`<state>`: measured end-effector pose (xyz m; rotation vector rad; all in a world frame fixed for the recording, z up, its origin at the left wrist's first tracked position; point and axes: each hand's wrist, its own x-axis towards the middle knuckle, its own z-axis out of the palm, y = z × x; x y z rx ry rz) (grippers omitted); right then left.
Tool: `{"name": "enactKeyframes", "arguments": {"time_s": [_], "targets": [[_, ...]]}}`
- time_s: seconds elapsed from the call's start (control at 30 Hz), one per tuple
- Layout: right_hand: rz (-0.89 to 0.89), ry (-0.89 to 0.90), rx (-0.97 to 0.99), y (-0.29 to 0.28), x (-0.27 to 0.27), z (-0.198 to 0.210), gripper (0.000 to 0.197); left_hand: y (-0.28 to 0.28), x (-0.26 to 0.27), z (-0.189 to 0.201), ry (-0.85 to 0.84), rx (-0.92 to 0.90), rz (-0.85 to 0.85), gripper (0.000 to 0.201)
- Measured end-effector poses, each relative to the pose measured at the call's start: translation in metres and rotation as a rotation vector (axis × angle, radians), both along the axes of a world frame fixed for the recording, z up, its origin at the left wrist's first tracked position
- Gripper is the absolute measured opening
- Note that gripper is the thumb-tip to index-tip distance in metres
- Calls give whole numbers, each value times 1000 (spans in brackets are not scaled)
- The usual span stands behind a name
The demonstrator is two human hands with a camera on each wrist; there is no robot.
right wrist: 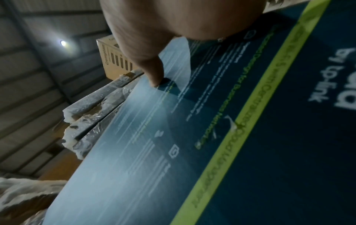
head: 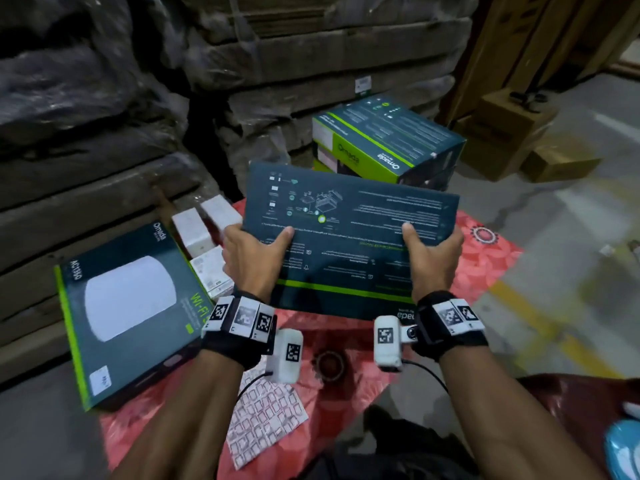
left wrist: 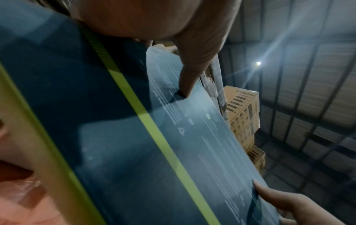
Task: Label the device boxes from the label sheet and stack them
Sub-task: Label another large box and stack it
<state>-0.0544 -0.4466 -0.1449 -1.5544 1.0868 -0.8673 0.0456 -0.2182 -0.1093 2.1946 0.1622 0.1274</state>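
Label sheet [head: 265, 420] on the red mat [head: 485, 265] below the wrists, box [head: 349, 237] lifted between left hand [head: 254, 259] and right hand [head: 433, 259], thumbs on top, fingers clamped underneath, stack [head: 388, 143] beyond fingertips.

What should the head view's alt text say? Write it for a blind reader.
Both hands, left and right, hold a flat dark-teal cardboard device box above a red patterned mat. A stack of matching boxes stands beyond, another lies left, and a label sheet lies below.
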Motion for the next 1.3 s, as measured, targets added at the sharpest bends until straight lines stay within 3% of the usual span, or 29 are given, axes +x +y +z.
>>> {"name": "enactKeyframes", "arguments": {"time_s": [0.37,0.6,0.83,0.97,1.1,1.3], "targets": [[435,255,68,-9,56,-45,87,24,-45,-20,230,149,343,88],[729,518,59,-36,82,-60,119,-2,-79,-35,457,186,435,92],[903,706,31,-52,105,-71,97,-27,-109,-64,598,95,528,90],[996,750,-16,-52,133,-85,112,-37,-114,-69,642,66,532,87],[1079,803,-63,-53,166,-107,112,-44,-116,-78,680,22,560,88],[1213,789,-211,-36,186,-79,97,-56,-122,-88,707,-14,579,84]]}}
